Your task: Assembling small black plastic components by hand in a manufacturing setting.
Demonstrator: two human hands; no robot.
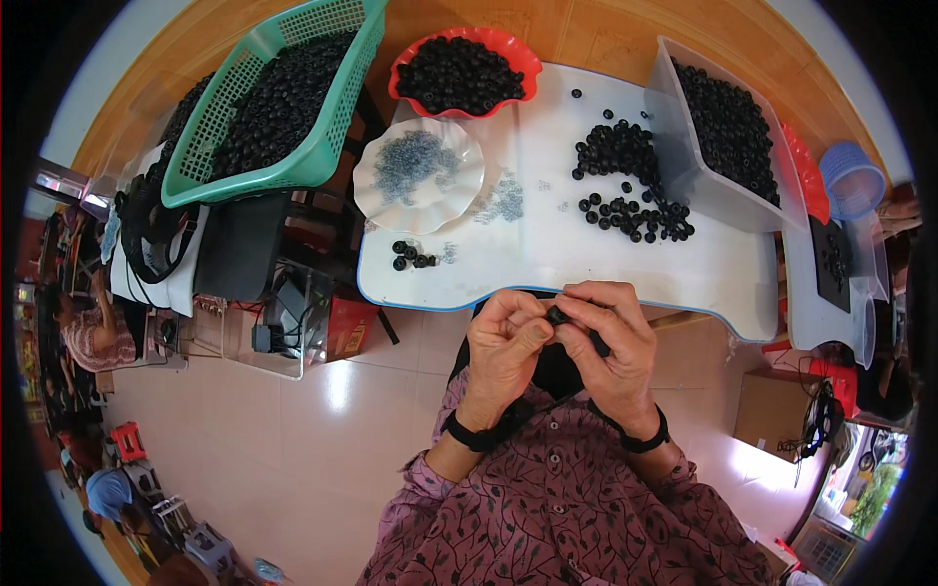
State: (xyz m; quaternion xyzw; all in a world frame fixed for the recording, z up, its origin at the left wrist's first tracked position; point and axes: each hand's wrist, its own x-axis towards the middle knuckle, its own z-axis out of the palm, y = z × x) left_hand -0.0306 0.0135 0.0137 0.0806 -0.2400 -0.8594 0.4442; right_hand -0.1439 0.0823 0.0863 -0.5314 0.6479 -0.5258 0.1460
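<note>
Spreading from nine to three o'clock, a white table (pixel 586 264) bears black beads: a green basket (pixel 283 98) at eleven o'clock, a clear bin (pixel 674 146) at two, a red bowl (pixel 459 73) at twelve, a white dish (pixel 418 174) of pale small pieces below it. At the table's near edge, centre frame, the left hand (pixel 503 352) and right hand (pixel 611 342) meet, fingertips pinching one black bead (pixel 557 315) between them. Loose beads (pixel 630 190) lie scattered at one o'clock.
</note>
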